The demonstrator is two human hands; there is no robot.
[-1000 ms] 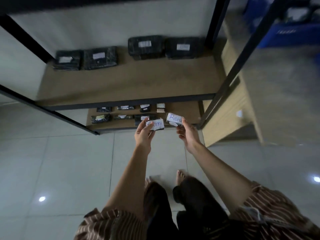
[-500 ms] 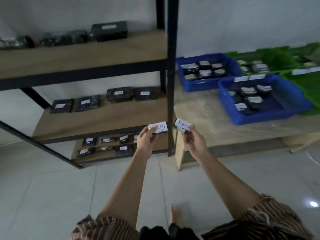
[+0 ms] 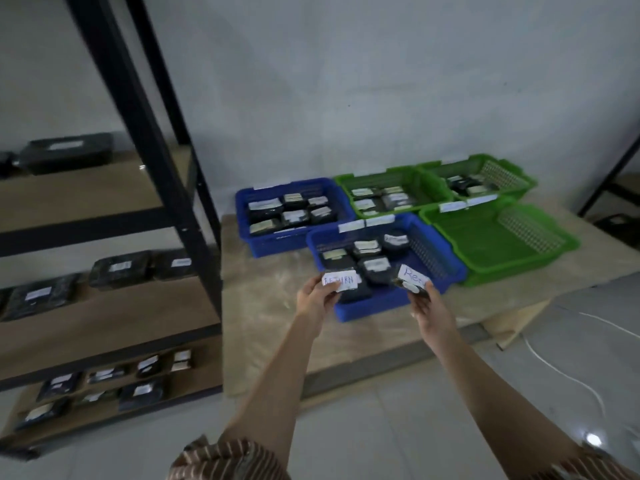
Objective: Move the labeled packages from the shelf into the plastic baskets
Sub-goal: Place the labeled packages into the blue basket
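Over the near blue basket (image 3: 367, 311), each hand's grip clamps one labeled package (left (image 3: 341, 284), right (image 3: 412, 280)).

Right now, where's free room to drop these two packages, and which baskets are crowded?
The near green basket shows a bare floor. In the near blue basket, only the strip beside its right mesh wall looks free. The far blue basket and both far green baskets hold packages. Bare board lies left of the near blue basket.
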